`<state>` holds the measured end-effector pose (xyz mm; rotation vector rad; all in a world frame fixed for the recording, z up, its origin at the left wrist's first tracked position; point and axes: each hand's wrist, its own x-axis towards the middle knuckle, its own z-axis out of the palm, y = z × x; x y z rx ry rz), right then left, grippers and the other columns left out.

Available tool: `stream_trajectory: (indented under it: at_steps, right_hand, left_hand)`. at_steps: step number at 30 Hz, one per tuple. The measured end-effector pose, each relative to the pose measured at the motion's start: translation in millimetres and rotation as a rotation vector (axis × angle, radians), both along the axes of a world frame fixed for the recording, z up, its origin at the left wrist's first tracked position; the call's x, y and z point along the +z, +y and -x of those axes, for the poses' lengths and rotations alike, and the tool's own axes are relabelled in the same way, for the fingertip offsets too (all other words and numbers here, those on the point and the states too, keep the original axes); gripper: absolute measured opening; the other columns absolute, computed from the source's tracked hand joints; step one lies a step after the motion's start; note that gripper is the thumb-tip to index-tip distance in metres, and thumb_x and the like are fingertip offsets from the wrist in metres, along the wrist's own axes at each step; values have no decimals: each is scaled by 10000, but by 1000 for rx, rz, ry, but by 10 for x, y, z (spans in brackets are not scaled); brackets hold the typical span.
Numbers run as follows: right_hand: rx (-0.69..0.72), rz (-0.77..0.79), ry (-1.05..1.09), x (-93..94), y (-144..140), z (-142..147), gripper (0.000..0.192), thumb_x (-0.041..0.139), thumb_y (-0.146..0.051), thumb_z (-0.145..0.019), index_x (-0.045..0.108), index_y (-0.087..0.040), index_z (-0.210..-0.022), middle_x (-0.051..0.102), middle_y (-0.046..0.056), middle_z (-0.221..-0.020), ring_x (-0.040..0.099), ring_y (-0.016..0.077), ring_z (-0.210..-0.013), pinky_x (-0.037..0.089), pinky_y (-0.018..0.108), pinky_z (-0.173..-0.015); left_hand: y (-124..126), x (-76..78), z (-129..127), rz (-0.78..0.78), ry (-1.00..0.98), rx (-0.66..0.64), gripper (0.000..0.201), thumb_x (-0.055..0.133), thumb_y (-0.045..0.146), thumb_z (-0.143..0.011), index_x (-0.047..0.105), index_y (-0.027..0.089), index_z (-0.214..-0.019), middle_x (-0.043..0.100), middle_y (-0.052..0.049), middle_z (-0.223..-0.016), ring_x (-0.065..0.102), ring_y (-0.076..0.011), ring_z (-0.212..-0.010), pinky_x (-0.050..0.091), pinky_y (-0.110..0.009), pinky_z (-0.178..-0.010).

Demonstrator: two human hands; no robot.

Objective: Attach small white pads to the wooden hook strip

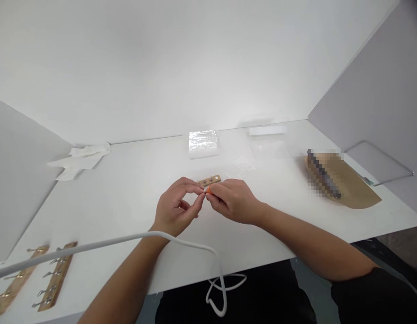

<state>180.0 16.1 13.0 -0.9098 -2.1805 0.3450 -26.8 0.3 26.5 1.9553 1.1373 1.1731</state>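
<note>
Orange shows between my fingertips — a small orange piece [209, 190], pinched by my right hand [233, 201] and met at its tip by my left hand [176, 207], both closed to a fine grip so the tiny thing stays steady above the table [127, 198]. Just behind my knuckles lies a short wooden strip [209, 180] with metal studs. Farther out: a clear plastic packet [203, 144], crumpled tissue [80, 159], a brown envelope [346, 182], two wooden hook racks [36, 279] — and a white cable [181, 243] across my left wrist.
</note>
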Motion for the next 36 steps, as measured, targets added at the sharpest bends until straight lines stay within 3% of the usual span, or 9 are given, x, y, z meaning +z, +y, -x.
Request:
stream_trajectory:
  at_steps: [6, 13, 23, 29, 36]
  right_hand:
    - [35, -111, -46, -58, 17, -18, 318, 420, -279, -1092, 522, -227, -796, 592, -10, -662, 424, 133, -577, 340, 292, -625]
    - [49, -134, -11, -137, 17, -14, 277, 437, -253, -1097, 579, -223, -862, 646, 2, -719, 461, 133, -614, 369, 280, -654]
    - [97, -10, 172, -154, 29, 6, 294, 393, -288, -1120, 584, -218, -907, 650, -5, -696, 524, 129, -604, 421, 256, -629]
    - [86, -70, 221, -160, 43, 16, 261, 430, -260, -1114, 601, -215, -922, 677, -10, -700, 567, 122, -596, 452, 244, -635]
    - [19, -145, 172, -153, 8, 41, 214, 478, -233, -1095, 608, -206, -926, 685, -27, -693, 571, 105, -582, 437, 232, -628]
  left_hand:
    - [7, -47, 32, -183, 107, -10, 112, 690, 149, -936, 714, 209, -1028, 702, -72, -1029, 695, -161, -905, 607, -168, -475]
    - [1, -45, 37, -261, 129, -52, 172, 656, 93, -931, 675, 211, -1054, 690, -63, -1039, 690, -155, -928, 618, -167, -510]
    - [17, -87, 28, -419, 104, -42, 267, 694, 22, -902, 677, 213, -1087, 696, -45, -1017, 696, -147, -931, 607, -155, -534]
    - [37, -95, 35, -446, 107, -57, 283, 699, 12, -905, 683, 195, -1121, 699, -55, -1029, 693, -138, -934, 598, -140, -525]
    - [17, -66, -25, -451, 93, 25, 272, 743, 21, -847, 713, 193, -1056, 714, -43, -983, 705, -143, -902, 602, -144, -489]
